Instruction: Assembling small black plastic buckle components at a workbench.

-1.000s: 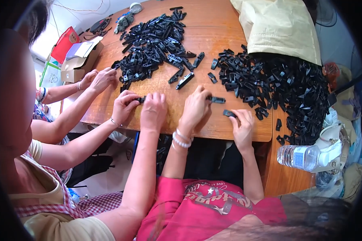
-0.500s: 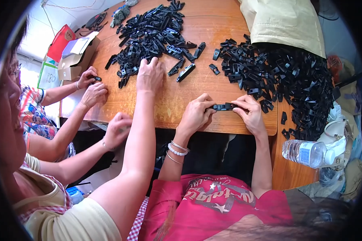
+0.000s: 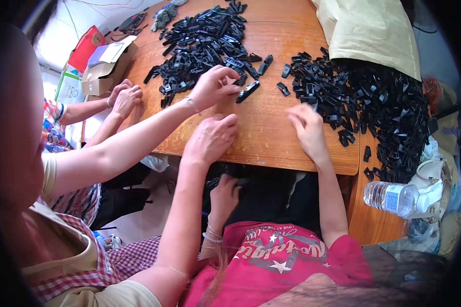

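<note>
My left hand, with bracelets at the wrist, is below the table's front edge, over my dark-clad lap. Its fingers are closed round a black plastic piece that shows only in part against the dark cloth. Above the table my right hand is near the right heap of small black plastic parts. Its fingers are slightly blurred and apart, with nothing visible between them. A second heap of longer black plastic parts lies to the left, with a loose piece at its near side.
At my left, a co-worker's hands reach across the wooden table. Another person's hands work farther left beside a cardboard box. A cream sack spills parts at the right, and a plastic bottle lies near them.
My hands, earlier together on a black plastic piece at the table edge, have parted. The left dropped below the edge; the right moved up toward the heap. The co-worker's hands came together nearer me.
</note>
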### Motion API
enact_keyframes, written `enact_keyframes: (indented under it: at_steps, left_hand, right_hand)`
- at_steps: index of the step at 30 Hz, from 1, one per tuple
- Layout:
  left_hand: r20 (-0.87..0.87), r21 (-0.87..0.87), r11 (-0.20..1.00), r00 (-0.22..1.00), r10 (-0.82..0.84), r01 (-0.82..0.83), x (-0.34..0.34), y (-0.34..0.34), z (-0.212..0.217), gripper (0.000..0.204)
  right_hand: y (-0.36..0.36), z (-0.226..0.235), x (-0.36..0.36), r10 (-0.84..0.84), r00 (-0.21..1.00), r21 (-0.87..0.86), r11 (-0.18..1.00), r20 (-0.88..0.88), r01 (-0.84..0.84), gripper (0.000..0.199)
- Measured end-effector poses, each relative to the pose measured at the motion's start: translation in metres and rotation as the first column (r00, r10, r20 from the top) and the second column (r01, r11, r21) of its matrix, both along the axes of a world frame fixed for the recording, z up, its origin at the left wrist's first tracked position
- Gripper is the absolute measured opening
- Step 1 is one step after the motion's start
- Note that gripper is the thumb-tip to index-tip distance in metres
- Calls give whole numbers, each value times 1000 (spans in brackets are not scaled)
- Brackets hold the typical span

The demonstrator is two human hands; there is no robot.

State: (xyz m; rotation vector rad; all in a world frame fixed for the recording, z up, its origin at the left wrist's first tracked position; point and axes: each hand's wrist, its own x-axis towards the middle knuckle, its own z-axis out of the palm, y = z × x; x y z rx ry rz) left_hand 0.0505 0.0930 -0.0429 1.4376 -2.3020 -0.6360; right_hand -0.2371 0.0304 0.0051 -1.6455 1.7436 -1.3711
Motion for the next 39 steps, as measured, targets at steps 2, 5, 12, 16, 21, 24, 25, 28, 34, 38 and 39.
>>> enact_keyframes:
  at_steps: [2,5,12,16,21,24,25,28,34,38,39]
  left_hand:
    - [10,-56,998,1000,-14,14,7,-1,-14,20]
    - [23,-191,979,998,-62,65,3,-3,-21,16]
    - [-281,-483,873,932,-227,67,-128,-66,48,46]
    - [-103,-518,837,985,141,-175,-147,-161,52,25]
    - [-189,-504,863,971,-145,31,-138,-133,35,8]
    - [-202,-541,835,949,-243,99,-126,-90,30,10]
    - [-245,-523,846,932,-269,107,-119,-84,29,12]
    - [-354,-462,886,922,-154,-30,-112,-82,43,19]
    - [-402,-202,979,908,-114,34,-96,-114,23,23]
    - [-357,-204,969,910,-209,142,-92,-120,30,23]
    - [-355,-205,969,912,-204,137,-89,-121,29,23]
  right_hand:
    - [-43,-9,4,-233,925,-118,971,-301,207,13]
    - [-82,-17,4,-313,732,-131,946,-605,296,11]
    - [-36,-18,8,-135,988,21,991,78,134,17]
    - [18,-3,13,-129,991,26,991,27,129,17]
    - [51,-20,-9,-256,958,47,963,-130,264,18]
    - [50,-20,-10,-250,957,28,966,-145,256,19]
    - [48,-16,-9,-247,953,50,965,-178,259,20]
    - [39,-7,-7,-168,946,156,979,277,129,20]
    - [8,-17,-1,60,983,63,995,173,-72,21]
    - [-1,-16,-12,171,966,115,974,193,-195,24]
    - [-5,-13,-12,191,958,112,969,212,-218,24]
